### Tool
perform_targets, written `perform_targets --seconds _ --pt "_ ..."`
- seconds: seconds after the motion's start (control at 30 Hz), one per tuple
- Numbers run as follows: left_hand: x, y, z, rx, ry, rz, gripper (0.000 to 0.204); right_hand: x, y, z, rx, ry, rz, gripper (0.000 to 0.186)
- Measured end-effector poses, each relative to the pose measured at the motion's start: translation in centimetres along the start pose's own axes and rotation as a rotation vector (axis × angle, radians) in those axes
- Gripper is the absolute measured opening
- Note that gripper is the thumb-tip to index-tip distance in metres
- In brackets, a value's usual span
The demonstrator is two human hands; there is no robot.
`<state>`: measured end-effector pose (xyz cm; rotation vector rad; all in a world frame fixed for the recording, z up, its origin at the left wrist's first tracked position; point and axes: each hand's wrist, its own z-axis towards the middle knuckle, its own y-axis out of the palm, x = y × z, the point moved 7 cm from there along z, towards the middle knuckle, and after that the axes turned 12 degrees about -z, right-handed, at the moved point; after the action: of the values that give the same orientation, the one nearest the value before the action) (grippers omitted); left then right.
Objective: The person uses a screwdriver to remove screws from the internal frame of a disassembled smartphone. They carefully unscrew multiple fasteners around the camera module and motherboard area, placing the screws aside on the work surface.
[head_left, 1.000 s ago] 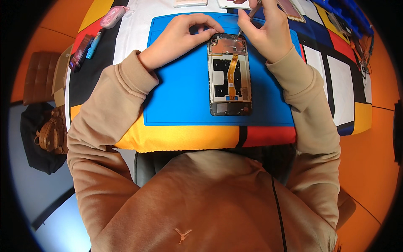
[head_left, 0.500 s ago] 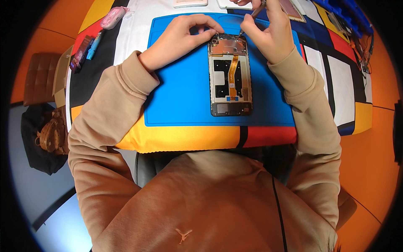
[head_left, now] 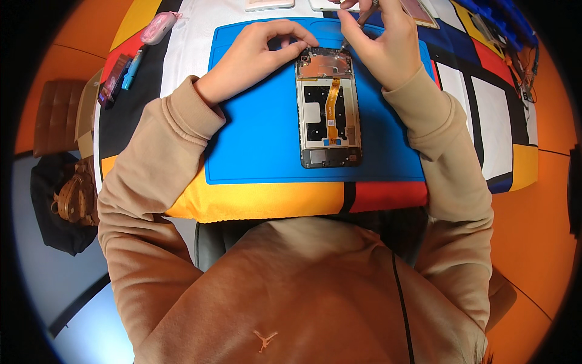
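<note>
An opened smartphone (head_left: 314,115) lies on the blue work mat (head_left: 254,151), its back cover off. Its metal shield, orange flex cable and black bottom module are exposed. At the phone's upper left corner, the thumb and index finger of my left hand (head_left: 257,54) pinch the top edge. My right hand (head_left: 391,54) holds a slim grey screwdriver (head_left: 367,13), closed around its handle. The tool slants down to the phone's upper right corner. Fingers partly hide it, and I cannot tell whether the tip touches a screw.
Pale flat devices (head_left: 270,4) lie beyond the mat. A pink case (head_left: 159,28), a light blue pen (head_left: 132,70) and a dark box (head_left: 115,82) sit at the left. Blue bins (head_left: 503,24) and tangled cables (head_left: 527,79) are at the far right.
The phone and mat appear slightly further left in view. My right hand and the screwdriver have shifted a little left too; both hands keep their grips.
</note>
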<state>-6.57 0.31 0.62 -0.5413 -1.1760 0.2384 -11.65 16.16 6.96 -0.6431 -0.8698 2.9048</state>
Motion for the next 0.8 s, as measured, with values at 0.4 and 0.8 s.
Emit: perform_targets --seconds 0.4,0.8 --pt "0.0 0.0 0.0 0.085 0.127 -0.06 0.022 -0.3 -0.1 -0.2 0.027 -0.104 -0.004 0.023" --pt "0.2 0.0 0.0 0.017 -0.006 -0.037 0.021 2.5 0.6 -1.1 -0.144 0.358 0.154 0.022"
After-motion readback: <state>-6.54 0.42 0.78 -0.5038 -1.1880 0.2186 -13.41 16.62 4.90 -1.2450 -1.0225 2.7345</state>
